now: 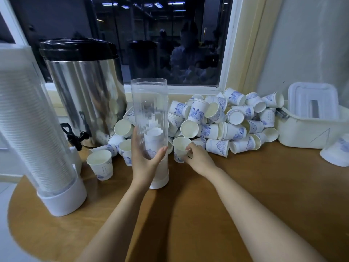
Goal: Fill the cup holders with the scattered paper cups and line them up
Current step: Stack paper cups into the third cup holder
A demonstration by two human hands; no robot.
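A clear tube cup holder point(149, 103) with a white base stands upright in the middle of the wooden table point(207, 201); a few paper cups sit stacked inside its lower part. My left hand point(144, 157) grips the tube low down. Just to its right, my right hand point(198, 157) pinches the rim of an upright white paper cup point(180, 146) with a blue pattern. Behind lies a heap of several scattered paper cups point(226, 120). A second cup holder point(32, 133), full of cups, leans at the left.
A steel drinks urn point(85, 86) with a black lid and tap stands at the back left. A white plastic bin point(311, 127) marked "A" sits at the right, with a fallen cup point(336, 150) beside it. One cup point(101, 163) stands alone at the left.
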